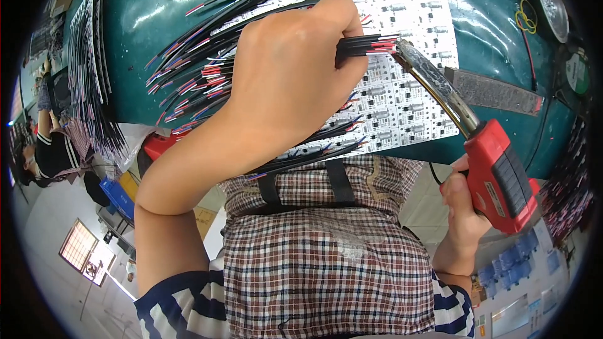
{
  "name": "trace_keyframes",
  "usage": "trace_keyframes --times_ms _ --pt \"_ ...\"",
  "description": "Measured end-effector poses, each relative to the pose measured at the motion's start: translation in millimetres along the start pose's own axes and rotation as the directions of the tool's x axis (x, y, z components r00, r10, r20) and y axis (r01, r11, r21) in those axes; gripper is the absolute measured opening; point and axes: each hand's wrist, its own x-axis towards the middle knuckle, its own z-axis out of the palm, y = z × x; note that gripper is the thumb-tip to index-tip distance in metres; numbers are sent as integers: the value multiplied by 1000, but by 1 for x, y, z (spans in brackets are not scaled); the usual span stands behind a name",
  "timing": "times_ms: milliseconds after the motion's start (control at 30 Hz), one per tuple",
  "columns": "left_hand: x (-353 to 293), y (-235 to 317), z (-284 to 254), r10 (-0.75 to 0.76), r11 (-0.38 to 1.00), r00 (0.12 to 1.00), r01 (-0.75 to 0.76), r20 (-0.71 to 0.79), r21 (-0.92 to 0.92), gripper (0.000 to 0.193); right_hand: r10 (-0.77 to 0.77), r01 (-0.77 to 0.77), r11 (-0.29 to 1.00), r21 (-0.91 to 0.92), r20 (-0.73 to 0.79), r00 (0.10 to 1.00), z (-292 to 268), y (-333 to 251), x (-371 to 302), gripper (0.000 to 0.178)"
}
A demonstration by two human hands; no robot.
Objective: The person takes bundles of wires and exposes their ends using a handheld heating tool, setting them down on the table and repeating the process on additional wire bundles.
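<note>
My left hand [292,66] is closed around a bundle of black cables [355,47], whose stripped red and white wire ends point right. In my right hand [466,210] is a red soldering gun [502,179] with a black grip panel, its long metal barrel slanting up and left. The barrel's tip meets the wire ends or lies very close to them; contact cannot be made out. Beneath both lies a white circuit board panel [414,110] with rows of small components. Several more black cables [201,44] with coloured ends spread leftward from the panel, partly hidden by my left hand.
A green work surface [144,37] carries everything. Right of the panel lies a grey bar [493,91]; beyond it are yellow wire loops [526,17] and a metal dish [551,0]. Stacked panels with cables [88,56] stand at left. Another person [53,144] sits farther left.
</note>
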Motion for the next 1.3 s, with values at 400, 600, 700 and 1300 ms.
trace_keyframes --times_ms 400,600,700,1300 --pt "6 -18 -6 -24 999 999 23 35 42 18 -29 30 998 -57 18 999 11 2 11 26" --pt "5 -18 -4 -8 998 1000 7 22 56 18 -42 42 998 37 -16 999 14 1 10 24" --pt "4 -18 -3 -5 999 1000 4 22 51 18 -11 12 999 38 -34 999 12 2 6 24" --pt "2 -16 0 9 999 1000 -10 9 42 16 -31 38 993 109 -71 997 18 0 8 24"
